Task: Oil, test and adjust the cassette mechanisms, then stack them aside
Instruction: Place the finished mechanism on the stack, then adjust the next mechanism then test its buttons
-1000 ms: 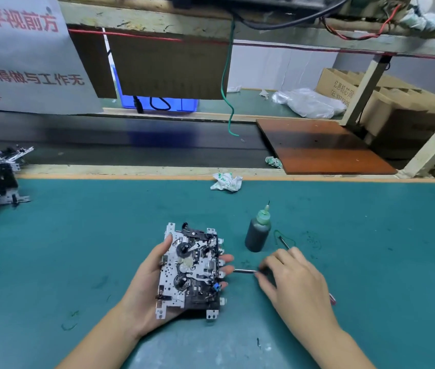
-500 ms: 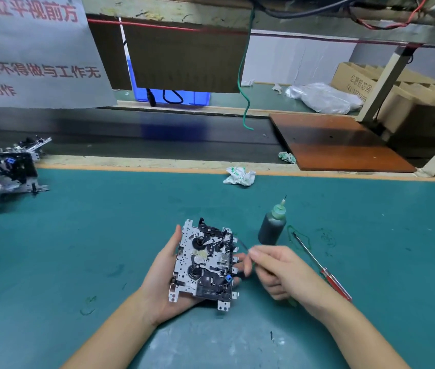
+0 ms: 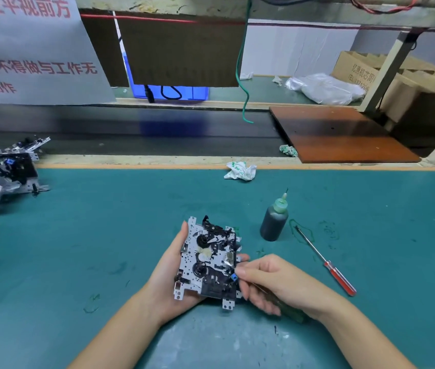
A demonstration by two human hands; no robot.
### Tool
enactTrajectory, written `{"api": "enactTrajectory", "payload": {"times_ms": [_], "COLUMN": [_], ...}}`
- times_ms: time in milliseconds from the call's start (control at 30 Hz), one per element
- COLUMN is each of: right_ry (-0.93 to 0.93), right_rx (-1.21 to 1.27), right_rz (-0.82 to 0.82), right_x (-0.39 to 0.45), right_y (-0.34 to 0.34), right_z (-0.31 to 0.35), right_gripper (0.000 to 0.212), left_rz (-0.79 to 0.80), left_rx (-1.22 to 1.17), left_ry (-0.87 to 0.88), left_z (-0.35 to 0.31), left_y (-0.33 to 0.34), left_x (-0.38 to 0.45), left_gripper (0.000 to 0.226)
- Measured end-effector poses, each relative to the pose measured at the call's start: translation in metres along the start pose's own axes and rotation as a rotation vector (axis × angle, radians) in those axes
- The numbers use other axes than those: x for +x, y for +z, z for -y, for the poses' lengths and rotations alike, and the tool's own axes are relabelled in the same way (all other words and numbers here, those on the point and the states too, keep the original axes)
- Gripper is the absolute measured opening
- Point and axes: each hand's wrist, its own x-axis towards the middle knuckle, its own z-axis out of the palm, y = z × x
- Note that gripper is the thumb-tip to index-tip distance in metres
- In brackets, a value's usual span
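My left hand (image 3: 168, 272) cradles a cassette mechanism (image 3: 208, 262), a perforated metal plate with black reels and levers, just above the green mat. My right hand (image 3: 272, 280) pinches a thin green-handled tool (image 3: 288, 308), its metal tip resting on the right side of the mechanism. A dark oil bottle (image 3: 273, 222) with a green needle cap stands upright behind my right hand. A red-handled screwdriver (image 3: 326, 263) lies on the mat to the right. A pile of other mechanisms (image 3: 0, 177) sits at the far left.
A crumpled wrapper (image 3: 240, 170) lies at the mat's far edge, beside the dark conveyor belt (image 3: 131, 129). A brown board (image 3: 341, 131) rests on the belt at right. Cardboard boxes (image 3: 386, 73) and a plastic bag (image 3: 325, 87) sit beyond.
My right hand picked the thin tool up from the mat, left the red screwdriver lying there, and brought the tip to the mechanism. The view shifted slightly.
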Motion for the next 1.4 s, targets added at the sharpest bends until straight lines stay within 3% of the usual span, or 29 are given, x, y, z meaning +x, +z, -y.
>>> {"api": "enactTrajectory", "payload": {"times_ms": [700,867,1067,1300,1400], "right_ry": [0.103,0.082,-0.029,-0.097,-0.097], "right_rx": [-0.144,-0.203,-0.093,0.309,0.374], "right_rz": [0.078,0.008,-0.158,-0.143,-0.136], "right_x": [0.004,0.005,0.004,-0.001,-0.005], "right_y": [-0.009,-0.008,0.002,-0.010,-0.013], "right_z": [0.007,0.003,-0.006,-0.009,-0.011], "right_gripper": [0.058,0.058,0.058,0.047,0.044], "left_rz": [-0.079,-0.088,-0.091,-0.051,-0.042], "left_rx": [0.036,0.059,0.006,-0.085,-0.179], "left_ry": [0.021,0.038,0.039,0.029,0.046], "left_z": [0.002,0.002,0.002,0.001,0.001], "left_y": [0.006,0.008,0.008,0.014,0.014], "left_x": [0.005,0.007,0.005,-0.006,-0.006], "left_gripper": [0.073,0.073,0.073,0.084,0.093]}}
